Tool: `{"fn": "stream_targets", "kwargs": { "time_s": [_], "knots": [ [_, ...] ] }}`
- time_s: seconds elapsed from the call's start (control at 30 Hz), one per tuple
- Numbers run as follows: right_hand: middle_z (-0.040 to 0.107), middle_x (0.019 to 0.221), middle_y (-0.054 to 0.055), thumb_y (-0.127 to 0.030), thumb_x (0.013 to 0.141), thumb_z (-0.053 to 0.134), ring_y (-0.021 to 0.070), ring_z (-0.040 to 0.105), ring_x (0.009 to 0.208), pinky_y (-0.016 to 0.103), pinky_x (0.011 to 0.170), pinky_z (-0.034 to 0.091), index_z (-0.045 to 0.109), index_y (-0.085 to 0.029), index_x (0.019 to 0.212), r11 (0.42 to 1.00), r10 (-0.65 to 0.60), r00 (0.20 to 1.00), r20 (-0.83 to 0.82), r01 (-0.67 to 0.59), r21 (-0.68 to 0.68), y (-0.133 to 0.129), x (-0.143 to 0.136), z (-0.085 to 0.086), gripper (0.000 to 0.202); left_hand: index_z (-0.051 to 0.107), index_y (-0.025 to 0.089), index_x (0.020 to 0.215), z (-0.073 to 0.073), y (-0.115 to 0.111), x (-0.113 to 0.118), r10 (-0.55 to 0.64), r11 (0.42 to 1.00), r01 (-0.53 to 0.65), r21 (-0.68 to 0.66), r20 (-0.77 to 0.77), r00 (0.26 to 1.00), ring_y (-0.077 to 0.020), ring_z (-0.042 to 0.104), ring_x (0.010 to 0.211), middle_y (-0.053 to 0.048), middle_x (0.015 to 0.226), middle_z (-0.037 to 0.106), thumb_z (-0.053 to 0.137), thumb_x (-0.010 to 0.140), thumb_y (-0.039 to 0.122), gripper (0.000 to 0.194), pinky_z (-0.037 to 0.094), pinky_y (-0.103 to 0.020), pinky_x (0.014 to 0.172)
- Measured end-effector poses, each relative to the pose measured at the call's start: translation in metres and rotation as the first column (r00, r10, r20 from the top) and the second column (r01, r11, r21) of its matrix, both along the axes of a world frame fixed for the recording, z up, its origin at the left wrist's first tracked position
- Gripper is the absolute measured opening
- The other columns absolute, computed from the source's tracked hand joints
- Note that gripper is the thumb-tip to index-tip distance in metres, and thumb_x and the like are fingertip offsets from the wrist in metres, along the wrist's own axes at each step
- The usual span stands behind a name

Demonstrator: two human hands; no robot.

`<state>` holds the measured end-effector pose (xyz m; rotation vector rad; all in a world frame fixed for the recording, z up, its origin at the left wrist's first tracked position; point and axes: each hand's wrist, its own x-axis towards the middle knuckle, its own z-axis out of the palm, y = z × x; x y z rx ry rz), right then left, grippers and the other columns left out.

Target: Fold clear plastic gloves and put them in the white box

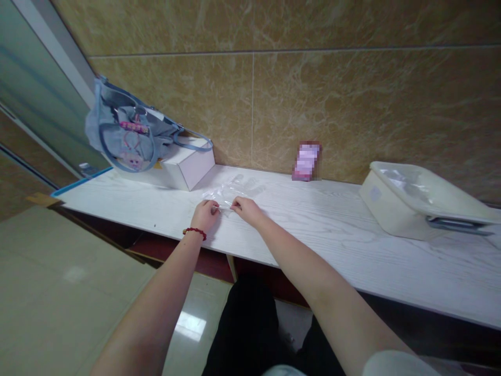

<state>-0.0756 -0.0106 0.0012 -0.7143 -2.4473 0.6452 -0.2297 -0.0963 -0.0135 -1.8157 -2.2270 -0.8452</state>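
Observation:
A thin clear plastic bag [226, 192] lies crumpled on the white wood-grain tabletop [309, 230]. My left hand [206, 214], below a red bead bracelet [194, 232], pinches the bag's near edge on the left. Just to the right, my right hand [246, 209] closes its fingertips on the same edge. A short stretch of plastic spans the gap between the two hands. Whether anything is inside the bag I cannot make out.
At the left, a light blue denim bag [129, 125] rests on a white box [172, 172]. A blurred pink phone-like thing [307, 161] leans against the tiled wall [352, 104]. A cream plastic bin [387, 203] holding clear plastic stands at the right.

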Motion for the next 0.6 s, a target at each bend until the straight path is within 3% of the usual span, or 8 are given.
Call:
{"fn": "stream_targets", "kwargs": {
  "time_s": [0.13,0.27,0.43,0.6],
  "knots": [
    [0.061,0.077,0.003,-0.026,0.076,0.053,0.0121,0.053,0.070,0.022,0.062,0.036,0.054,-0.016,0.083,1.000,-0.015,1.000,0.005,0.015,0.005,-0.001,0.001,0.000,0.013,0.056,0.017,0.086,-0.003,0.002,0.000,0.078,0.996,-0.077,0.053,-0.012,0.997,-0.0217,0.052,0.088,-0.008,0.088,0.055,0.051,0.065,0.022,0.022,0.040,-0.033,0.083],
    [0.060,0.092,0.005,-0.028,0.075,0.055,0.0144,0.053,0.085,0.024,0.071,0.037,0.050,-0.018,0.099,0.996,0.026,1.000,-0.009,-0.025,0.084,-0.003,-0.003,-0.001,0.027,0.052,0.014,0.095,-0.006,0.002,0.000,0.109,0.989,-0.108,0.098,-0.011,0.994,-0.0232,0.048,0.096,-0.011,0.097,0.051,0.052,0.065,0.023,0.032,0.038,-0.034,0.087],
    [0.061,0.085,0.005,-0.025,0.078,0.048,0.0173,0.053,0.083,0.025,0.067,0.037,0.057,-0.020,0.084,0.987,-0.018,0.976,0.216,-0.017,0.162,-0.007,-0.009,0.001,0.012,0.042,0.008,0.108,-0.008,0.001,0.001,0.145,0.983,-0.144,0.113,-0.007,0.989,-0.0282,0.039,0.110,-0.019,0.114,0.039,0.055,0.063,0.024,0.049,0.034,-0.039,0.092],
    [0.062,0.084,0.007,-0.029,0.084,0.037,0.0181,0.055,0.075,0.026,0.061,0.037,0.052,-0.020,0.097,0.980,-0.071,0.954,0.291,0.012,0.200,-0.012,-0.010,0.000,0.021,0.038,0.010,0.111,-0.009,0.003,0.003,0.163,0.984,-0.165,0.069,0.036,0.986,-0.0290,0.040,0.110,-0.018,0.113,0.042,0.055,0.064,0.024,0.052,0.036,-0.041,0.089]
  ]
}}
